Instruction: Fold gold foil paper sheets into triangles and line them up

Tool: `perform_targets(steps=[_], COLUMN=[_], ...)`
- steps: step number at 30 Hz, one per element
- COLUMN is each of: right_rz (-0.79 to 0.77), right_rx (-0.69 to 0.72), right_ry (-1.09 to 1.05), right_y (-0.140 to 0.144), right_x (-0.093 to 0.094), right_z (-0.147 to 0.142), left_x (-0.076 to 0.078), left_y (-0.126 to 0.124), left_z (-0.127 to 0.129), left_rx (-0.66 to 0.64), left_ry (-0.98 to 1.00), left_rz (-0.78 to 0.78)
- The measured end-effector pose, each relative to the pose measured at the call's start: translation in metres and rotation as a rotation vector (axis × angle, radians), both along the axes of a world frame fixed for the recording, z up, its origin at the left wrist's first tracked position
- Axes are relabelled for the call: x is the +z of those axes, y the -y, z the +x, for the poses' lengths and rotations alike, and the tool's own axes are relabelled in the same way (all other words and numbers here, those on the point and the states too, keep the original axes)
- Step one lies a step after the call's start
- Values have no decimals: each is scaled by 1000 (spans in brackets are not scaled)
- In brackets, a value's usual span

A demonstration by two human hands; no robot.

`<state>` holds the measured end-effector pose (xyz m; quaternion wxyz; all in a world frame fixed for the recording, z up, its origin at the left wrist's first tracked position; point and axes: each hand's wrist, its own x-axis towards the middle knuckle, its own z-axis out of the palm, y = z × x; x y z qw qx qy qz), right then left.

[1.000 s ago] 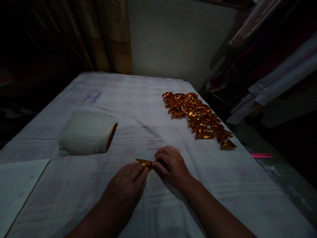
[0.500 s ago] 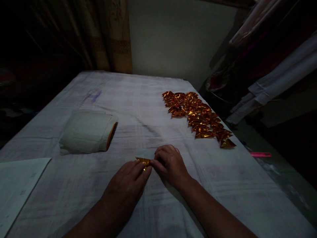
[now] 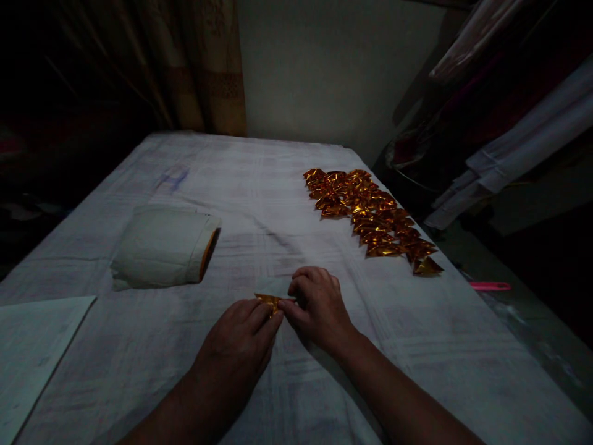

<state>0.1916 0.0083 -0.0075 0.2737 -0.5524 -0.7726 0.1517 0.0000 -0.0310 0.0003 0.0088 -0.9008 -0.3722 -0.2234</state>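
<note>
Left hand [image 3: 238,337]: palm down on the cloth, fingers nearly straight and together, tips pressing the near edge of the gold foil piece [image 3: 270,301]; it pins rather than grips. Right hand [image 3: 319,306]: fingers curled, thumb and forefinger pinched on the right end of the same foil piece, which lies flat on the white cloth [image 3: 278,204] directly between the two sets of fingertips. Beyond the left hand, up and to its left: a pale paper-wrapped bundle [image 3: 162,247], open end showing an orange edge. Further left, near the table edge: a flat pale sheet [image 3: 32,346]. Beyond the right hand, up and to its right: rows of folded gold foil triangles [image 3: 370,219], laid overlapping. Further right, off the cloth: a pink object [image 3: 490,286], kind unclear. Risk, as judged: thin foil may crease crooked or tear if the pinch pulls while the left fingertips hold down; dim light makes misaligned edges likely.
</note>
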Motion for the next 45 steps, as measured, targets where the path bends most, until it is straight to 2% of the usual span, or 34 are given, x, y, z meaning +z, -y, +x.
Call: perform_targets(steps=[5,13,18,25,32,35,38,41,45], right_rz=[-10,-6,-8,3,11,99,169,131,82], right_rx=[-71,-75,-121,-45,-87,-34,125,277,328], right_ry=[29,40,55,17,16,-5,-21,31,113], right_y=[0,-2,-4,1,-4,-1,7,14,16], right_x=[1,0,-1,-2,-6,-5,-1,4,7], right_z=[-6,-7,-9,-1,5,7,9,9,8], left_x=[2,0,5,9,3,3,3,2,-1], left_y=[0,0,1,2,-3,-6,-8,-10,-14], left_z=[0,-3,-1,2,0,-1,-1,-4,-13], left_rx=[-2,-3,16,46,37,36,34,23,40], left_ry=[-16,-82,-78,-77,-59,-14,37,97,171], left_rz=[-44,-56,-76,-109,-76,-90,-117,-148,-179])
